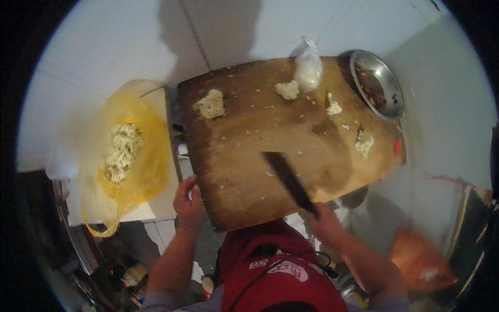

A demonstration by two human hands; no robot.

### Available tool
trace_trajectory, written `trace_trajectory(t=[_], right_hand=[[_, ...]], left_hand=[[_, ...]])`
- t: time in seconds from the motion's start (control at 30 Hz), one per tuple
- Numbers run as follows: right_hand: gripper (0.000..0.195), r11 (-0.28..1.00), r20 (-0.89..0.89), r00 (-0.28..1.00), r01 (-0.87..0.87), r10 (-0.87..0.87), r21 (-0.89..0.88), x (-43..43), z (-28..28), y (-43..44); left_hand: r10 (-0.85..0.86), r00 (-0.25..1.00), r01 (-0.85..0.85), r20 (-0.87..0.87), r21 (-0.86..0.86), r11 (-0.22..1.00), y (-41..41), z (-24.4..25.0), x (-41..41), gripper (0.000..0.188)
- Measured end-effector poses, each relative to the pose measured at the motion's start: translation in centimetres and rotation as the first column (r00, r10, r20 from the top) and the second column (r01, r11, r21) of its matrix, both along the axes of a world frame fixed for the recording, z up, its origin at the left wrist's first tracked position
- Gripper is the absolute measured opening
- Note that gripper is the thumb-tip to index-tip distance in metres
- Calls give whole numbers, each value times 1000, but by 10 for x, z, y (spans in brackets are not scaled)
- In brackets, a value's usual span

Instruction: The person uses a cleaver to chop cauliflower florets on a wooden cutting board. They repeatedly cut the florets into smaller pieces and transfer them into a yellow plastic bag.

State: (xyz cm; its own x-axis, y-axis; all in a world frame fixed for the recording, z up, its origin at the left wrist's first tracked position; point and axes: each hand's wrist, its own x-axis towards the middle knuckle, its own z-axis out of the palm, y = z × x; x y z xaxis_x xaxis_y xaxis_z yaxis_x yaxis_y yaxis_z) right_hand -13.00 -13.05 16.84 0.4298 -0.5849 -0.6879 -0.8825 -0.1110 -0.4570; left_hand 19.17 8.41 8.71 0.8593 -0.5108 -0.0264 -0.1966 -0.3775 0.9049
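My right hand (325,224) grips the handle of a dark, broad-bladed knife (288,177). The blade slants up and left over a large wooden cutting board (249,163), and motion blurs it slightly. At the board's left edge is my left hand (190,204), with thumb and forefinger apart and a gap between them. Whether its fingertips touch the board is hard to tell. Pale, dough-like lumps lie on the board: one at the upper left (211,104) and one at the top middle (287,90). Smaller pale pieces (333,105) are scattered to the right.
A knotted clear plastic bag (308,72) with pale contents stands at the board's back edge. Behind the right corner, a metal bowl (393,84) tilts, with brown food inside. Left of the board, a yellow plastic bag (154,167) holds shredded pale-green food (122,150). White walls enclose the back and right.
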Motion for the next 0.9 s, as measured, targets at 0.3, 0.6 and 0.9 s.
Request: trace_trajectory(t=[0.3,0.6,0.9], right_hand=[[38,979,329,941,4,-72,204,104,-100,47],[39,829,136,824,558,-550,-33,-25,-76,12],[31,950,140,956,278,-259,-143,-123,-36,46]], left_hand=[[-127,983,82,134,302,950,-7,-53,-38,53],[-490,824,295,282,525,798,-83,-96,-33,63],[-769,598,704,226,311,639,-215,-113,-134,57]])
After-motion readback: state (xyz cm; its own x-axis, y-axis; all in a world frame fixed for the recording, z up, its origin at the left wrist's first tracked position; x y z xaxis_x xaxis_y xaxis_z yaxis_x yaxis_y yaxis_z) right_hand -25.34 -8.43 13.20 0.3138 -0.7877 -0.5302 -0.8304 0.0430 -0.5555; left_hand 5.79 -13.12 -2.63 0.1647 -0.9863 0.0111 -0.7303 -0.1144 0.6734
